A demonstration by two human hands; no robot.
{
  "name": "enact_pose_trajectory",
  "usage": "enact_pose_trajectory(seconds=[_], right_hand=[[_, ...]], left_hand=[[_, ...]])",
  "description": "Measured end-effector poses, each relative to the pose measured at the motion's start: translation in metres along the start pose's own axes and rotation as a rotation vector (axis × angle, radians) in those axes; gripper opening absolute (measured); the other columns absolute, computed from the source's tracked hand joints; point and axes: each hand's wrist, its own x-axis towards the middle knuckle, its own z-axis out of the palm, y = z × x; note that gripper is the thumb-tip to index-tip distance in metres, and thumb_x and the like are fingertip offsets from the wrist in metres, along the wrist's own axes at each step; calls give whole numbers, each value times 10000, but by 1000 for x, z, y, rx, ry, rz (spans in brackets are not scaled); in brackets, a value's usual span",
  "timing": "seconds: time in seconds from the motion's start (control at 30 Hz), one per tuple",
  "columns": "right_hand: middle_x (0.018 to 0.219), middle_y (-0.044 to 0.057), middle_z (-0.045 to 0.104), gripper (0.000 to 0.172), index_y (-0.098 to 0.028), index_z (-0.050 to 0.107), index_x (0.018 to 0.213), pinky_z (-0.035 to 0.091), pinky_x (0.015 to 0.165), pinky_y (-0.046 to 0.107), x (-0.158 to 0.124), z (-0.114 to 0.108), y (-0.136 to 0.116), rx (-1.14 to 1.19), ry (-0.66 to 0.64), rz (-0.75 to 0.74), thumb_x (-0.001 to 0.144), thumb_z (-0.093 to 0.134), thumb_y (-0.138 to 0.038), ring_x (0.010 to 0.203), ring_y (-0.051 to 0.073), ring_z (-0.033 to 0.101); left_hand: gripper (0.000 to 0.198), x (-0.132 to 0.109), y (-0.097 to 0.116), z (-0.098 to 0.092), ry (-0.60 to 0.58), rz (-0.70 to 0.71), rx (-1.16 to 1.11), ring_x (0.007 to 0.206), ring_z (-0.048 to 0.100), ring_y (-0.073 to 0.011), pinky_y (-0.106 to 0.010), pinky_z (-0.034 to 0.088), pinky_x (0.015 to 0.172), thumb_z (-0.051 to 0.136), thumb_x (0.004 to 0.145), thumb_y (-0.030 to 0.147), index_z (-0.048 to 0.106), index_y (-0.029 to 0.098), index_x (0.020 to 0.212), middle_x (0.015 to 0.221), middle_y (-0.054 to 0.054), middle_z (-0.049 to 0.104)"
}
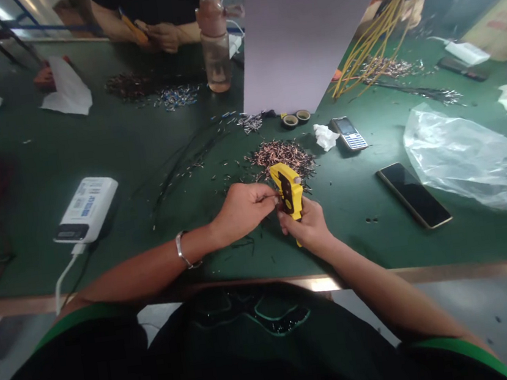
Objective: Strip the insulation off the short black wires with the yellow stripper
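My right hand [309,225] clasps a yellow hand tool [295,192], likely steadying it; what my left hand [241,211] pinches, I cannot tell

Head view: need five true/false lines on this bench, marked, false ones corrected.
1. The right hand holds the yellow tool. True.
2. The left hand lies far from the tool. False: its fingertips are right at it.
3. The bracelet is on the right wrist. False: it is on the left.
4. The bottle stands upright. True.
5. The keypad phone lies left of the power bank. False: it lies right of it.
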Motion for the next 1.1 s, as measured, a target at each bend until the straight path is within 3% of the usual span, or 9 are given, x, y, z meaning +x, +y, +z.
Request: enact_pose_trajectory(seconds=[0.23, 0.57, 0.77, 0.9, 1.1], right_hand=[[524, -47, 558, 124, -213, 536, 761, 422, 440, 268, 4, 1, -3, 90, -8, 38, 752, 637, -284, 428, 122, 508], [489, -66, 561, 193, -193, 573, 800, 417, 383, 250, 10, 2, -1, 353, -15, 204, 702, 711, -287, 355, 113, 515], [595, -23, 644, 211, -163, 626, 877, 509, 493, 305, 14, -16, 6, 584, -198, 217, 708, 734, -227, 462, 145, 595], [647, -7, 663, 255, -150, 650, 906, 526, 544, 330, 17, -26, 6, 614, -325, 218, 688, 765, -217, 515, 157, 616], [681, 11, 686, 300, -153, 661, 954, 546, 613, 369, 19, -31, 10, 617, -441, 194, 686, 779, -220, 573, 176, 635]], left_hand=[[208, 4, -1, -3, -2, 26, 13, 617, 598, -107, -224, 456, 579, 575, 827, 230, 768, 160, 860, 734, -25, 734], [104, 8, -7, -9, 87, -43, -34, 467, 465, -77, -215, 381, 471, 569, 821, 208, 663, 164, 824, 530, 36, 576], [95, 17, -9, -23, 88, -36, -10, 480, 501, -76, -223, 406, 509, 571, 826, 210, 648, 180, 779, 530, 30, 601], [115, 22, -14, -29, 152, -11, 28, 536, 544, -88, -234, 422, 546, 627, 792, 250, 709, 172, 772, 597, 8, 652], [131, 25, -13, -34, 139, -14, 45, 598, 581, -109, -255, 447, 581, 649, 773, 264, 757, 190, 783, 677, -16, 715]])
